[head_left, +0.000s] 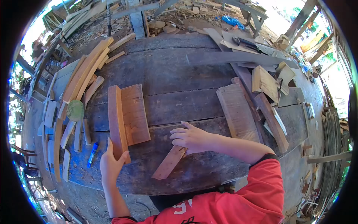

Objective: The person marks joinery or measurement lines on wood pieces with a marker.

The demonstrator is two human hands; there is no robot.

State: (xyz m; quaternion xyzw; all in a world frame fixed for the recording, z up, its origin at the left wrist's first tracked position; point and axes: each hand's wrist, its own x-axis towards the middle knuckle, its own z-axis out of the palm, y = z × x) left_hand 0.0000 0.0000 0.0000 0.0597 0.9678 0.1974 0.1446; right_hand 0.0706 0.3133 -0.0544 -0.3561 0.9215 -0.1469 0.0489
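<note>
My left hand (113, 162) grips the lower end of a reddish wooden block (118, 119), thumb on one side and fingers on the other. Against the block's right side lies a wide reddish board (135, 114). My right hand (190, 138) is over the upper end of a short wooden piece (167, 163), which slants on the dark table (171, 106). Its fingers are partly spread and point left; the wood's top end is hidden under the palm, so the hold on it is unclear.
Long wooden strips (87, 69) and a blue marker (93, 155) lie at left. A wide board (236, 110), a handsaw (238, 58) and wooden blocks (264, 84) are at right. The table's front edge (138, 193) is near my body.
</note>
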